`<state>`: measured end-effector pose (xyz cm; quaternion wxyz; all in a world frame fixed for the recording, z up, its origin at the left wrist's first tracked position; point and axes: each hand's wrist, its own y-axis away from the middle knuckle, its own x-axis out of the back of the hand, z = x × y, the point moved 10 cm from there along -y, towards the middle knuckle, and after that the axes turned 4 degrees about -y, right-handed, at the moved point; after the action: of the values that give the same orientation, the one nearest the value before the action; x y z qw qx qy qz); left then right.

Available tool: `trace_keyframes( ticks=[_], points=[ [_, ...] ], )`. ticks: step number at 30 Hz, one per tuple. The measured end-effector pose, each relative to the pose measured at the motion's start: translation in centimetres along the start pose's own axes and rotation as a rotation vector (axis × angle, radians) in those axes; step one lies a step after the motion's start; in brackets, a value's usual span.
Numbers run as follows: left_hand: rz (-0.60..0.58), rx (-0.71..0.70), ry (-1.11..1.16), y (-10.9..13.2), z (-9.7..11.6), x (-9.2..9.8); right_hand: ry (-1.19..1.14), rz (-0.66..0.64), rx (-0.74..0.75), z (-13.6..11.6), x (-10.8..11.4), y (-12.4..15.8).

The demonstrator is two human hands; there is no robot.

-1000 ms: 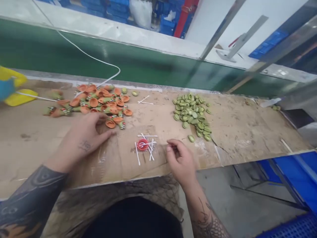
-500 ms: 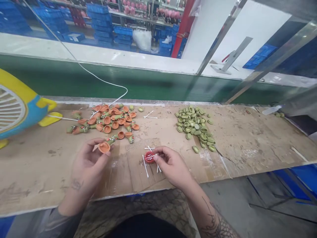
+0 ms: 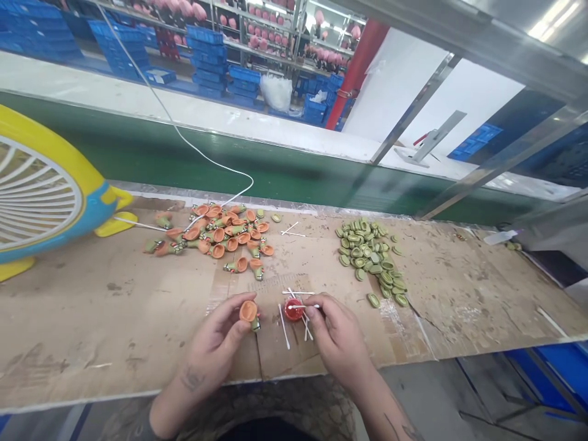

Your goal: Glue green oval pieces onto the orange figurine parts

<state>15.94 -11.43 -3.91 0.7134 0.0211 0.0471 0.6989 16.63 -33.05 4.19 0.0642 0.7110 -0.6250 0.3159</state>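
My left hand [image 3: 220, 337] is closed on a small orange-and-green figurine [image 3: 248, 311], its hollow orange side turned up towards me. Between thumb and fingers of my right hand [image 3: 337, 327] is a cotton swab [image 3: 310, 306], whose tip is over a small red pot [image 3: 293, 310]. Several more cotton swabs [image 3: 284, 327] lie around the pot, some partly under it or my hand. Beyond my left hand lies a pile of similar figurines [image 3: 229, 236]. Small green oval pieces [image 3: 362, 251] are heaped further back on the right.
A yellow and blue fan [image 3: 55, 184] stands at the left, with a white cable [image 3: 202, 147] running up past the green panel. Cardboard [image 3: 138, 318] covers the table. Two loose swabs [image 3: 291, 229] lie between the piles. A clear bottle [image 3: 500, 237] lies far right.
My left hand has brought the figurine right, closer to the pot, and turned it. The swab in my right hand has lifted a little out of the pot. The camera view has shifted.
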Motion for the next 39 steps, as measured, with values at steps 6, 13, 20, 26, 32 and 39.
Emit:
trace_keyframes(
  ticks=[6,13,20,26,32,39],
  points=[
    [-0.058,0.028,0.09,-0.6,-1.8,-0.9,0.094,-0.044,0.042,0.5,-0.9,0.6],
    [-0.059,0.032,0.107,-0.7,-1.8,-1.0,0.094,-0.01,0.009,1.2,-1.0,0.7],
    [-0.095,-0.152,-0.089,-0.8,0.2,-1.2,-0.234,0.221,-0.182,1.3,0.5,1.7],
    [-0.09,-0.239,-0.2,-0.5,1.3,-1.1,-0.399,0.07,-0.2,-0.3,-2.8,1.2],
    [-0.077,-0.256,-0.263,-0.5,1.5,-1.1,-0.419,-0.007,-0.212,-0.1,-4.3,0.7],
    [-0.089,-0.278,-0.254,-0.5,2.1,-1.4,-0.371,-0.028,-0.227,0.3,-4.6,0.8]
  ],
)
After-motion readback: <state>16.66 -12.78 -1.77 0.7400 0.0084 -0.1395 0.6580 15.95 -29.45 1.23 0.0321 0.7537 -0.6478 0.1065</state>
